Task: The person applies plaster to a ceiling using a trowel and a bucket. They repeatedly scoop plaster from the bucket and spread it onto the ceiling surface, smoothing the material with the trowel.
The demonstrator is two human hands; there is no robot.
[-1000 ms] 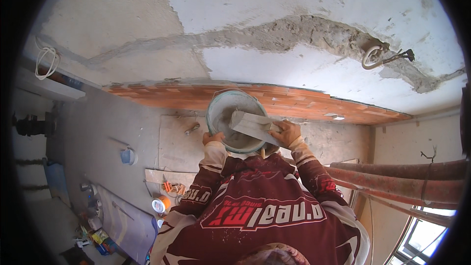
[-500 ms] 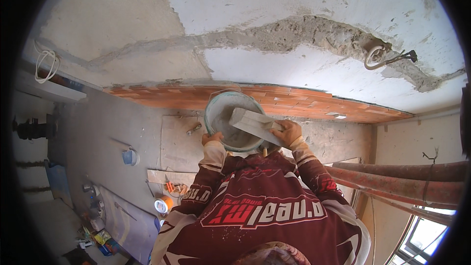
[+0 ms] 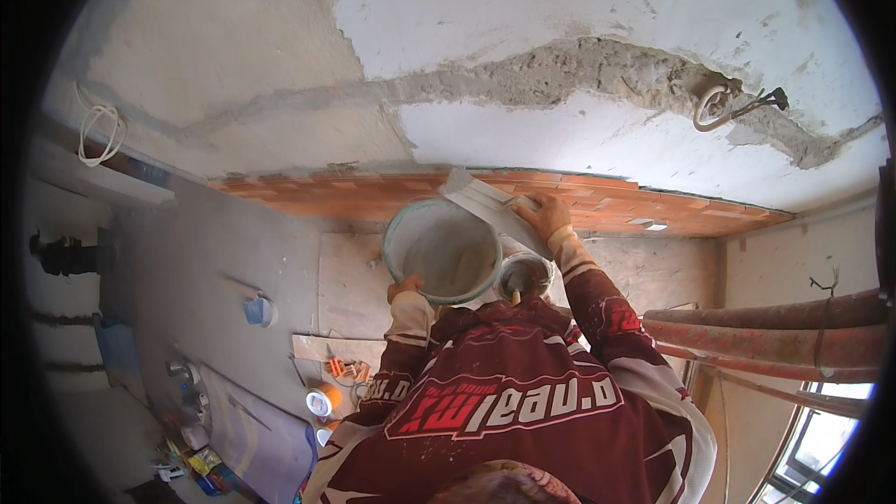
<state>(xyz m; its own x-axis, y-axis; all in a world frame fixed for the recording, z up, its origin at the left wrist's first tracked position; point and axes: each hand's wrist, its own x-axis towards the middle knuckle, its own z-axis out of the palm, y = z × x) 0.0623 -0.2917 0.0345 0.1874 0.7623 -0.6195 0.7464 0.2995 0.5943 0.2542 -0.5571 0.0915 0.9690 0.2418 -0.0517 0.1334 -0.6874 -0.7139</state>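
Note:
My left hand [image 3: 405, 288] grips the near-left rim of a round bucket [image 3: 411, 226], which has grey plaster inside. My right hand [image 3: 545, 216] is closed around the handle of a long, flat plastering trowel [image 3: 476, 198], pale with plaster. The trowel slants across the far right side of the bucket, its far end close to the brick strip of the wall; I cannot tell whether it touches the rim. Against my chest, to the right of the bucket, stands a smaller pail [image 3: 541, 268] with a wooden-handled tool [image 3: 516, 297] in it.
Ahead, the wall [image 3: 523, 145] has a rough chased groove with a cable loop [image 3: 714, 108]. Low on it runs an orange brick strip [image 3: 364, 196]. Red pipes [image 3: 747, 336] cross at right. On the left floor lie a blue container [image 3: 259, 311], orange tools [image 3: 347, 371] and a sheet [image 3: 247, 420].
My right hand has raised the trowel out of the bucket and moved it away from me, toward the wall. The bucket looks slightly lower in view, and the smaller pail is now uncovered.

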